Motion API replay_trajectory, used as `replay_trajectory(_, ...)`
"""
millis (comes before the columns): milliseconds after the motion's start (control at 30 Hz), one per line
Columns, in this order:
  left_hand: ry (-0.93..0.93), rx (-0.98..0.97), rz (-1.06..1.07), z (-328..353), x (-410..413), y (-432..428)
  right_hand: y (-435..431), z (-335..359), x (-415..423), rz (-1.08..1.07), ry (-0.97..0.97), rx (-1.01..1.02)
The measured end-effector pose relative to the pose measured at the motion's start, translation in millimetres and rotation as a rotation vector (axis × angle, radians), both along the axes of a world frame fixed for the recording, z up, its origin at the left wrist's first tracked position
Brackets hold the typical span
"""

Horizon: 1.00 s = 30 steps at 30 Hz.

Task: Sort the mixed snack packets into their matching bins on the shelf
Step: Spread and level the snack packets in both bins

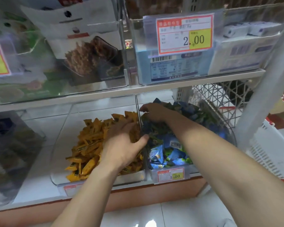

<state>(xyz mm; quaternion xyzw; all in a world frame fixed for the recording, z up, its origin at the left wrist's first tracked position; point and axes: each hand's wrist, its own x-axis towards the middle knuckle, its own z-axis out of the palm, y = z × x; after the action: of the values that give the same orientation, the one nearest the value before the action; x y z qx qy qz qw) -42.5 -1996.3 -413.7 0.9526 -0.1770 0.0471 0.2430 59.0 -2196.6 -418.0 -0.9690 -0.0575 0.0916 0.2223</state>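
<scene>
White shelf (170, 86), clear plastic bins (134, 176)

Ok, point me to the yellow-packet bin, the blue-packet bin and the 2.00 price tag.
yellow-packet bin (131, 177), head view, on its clear front wall.
blue-packet bin (153, 175), head view, on the left end of its front wall.
2.00 price tag (185, 34), head view, on the middle of the tag.

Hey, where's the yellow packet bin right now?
Head view, centre of the lower shelf: the yellow-packet bin sits directly left of the blue-packet bin, with the left hand over its packets.
</scene>
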Motion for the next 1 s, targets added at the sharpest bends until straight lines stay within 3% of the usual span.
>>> replay_trajectory(300, -0.012, -0.053, -0.044, -0.9, 3.8, 4.2, 4.4, -11.2, 16.0, 0.057, 0.107, -0.178)
replay_trajectory(467, 0.013, -0.081, -0.049, 2.0, 2.0, 5.5, 0.9, -2.0, 2.9, 0.029, -0.02, -0.177)
replay_trajectory(633, 0.018, -0.101, -0.057, 6.9, -0.3, 5.7, -11.3, 18.7, -28.2, -0.122, -0.258, 0.085)
replay_trajectory(767, -0.082, -0.158, -0.007, 14.0, -5.1, 2.2, -8.1, 42.6, -74.0, -0.234, -0.444, 0.342)
replay_trajectory(833, -0.12, -0.199, 0.001, 21.3, -8.8, -4.6, -1.4, 53.0, -98.1, -0.242, -0.451, 0.494)
replay_trajectory(933, -0.115, -0.382, -0.066, 30.4, -16.2, -13.3, 11.9, 63.8, -126.6, -0.174, -0.299, 0.861)
replay_trajectory(1000, -0.11, -0.387, -0.031, 31.0, -14.5, -9.5, 10.6, 65.8, -129.5, -0.127, -0.261, 0.869)
